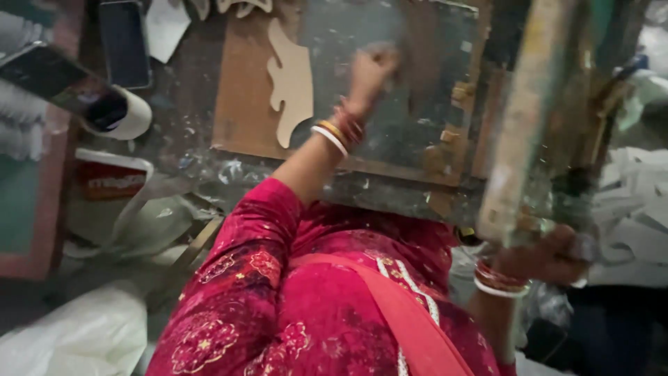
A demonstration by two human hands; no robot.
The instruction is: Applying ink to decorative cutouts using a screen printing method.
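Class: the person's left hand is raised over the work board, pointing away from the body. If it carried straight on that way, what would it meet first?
Probably the grey dusty panel that the left hand is already over or touching; depth is unclear.

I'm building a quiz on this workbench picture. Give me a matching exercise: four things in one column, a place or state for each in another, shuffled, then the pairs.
Things:
1. left hand
2. right hand
3. pale cut-out shape
4. dark phone

Places or states:
A. lying flat on the brown board
B. gripping the lower end of the raised frame
C. top left of the bench
D. closed, pressed on the dusty panel

Pairs: 1-D, 2-B, 3-A, 4-C
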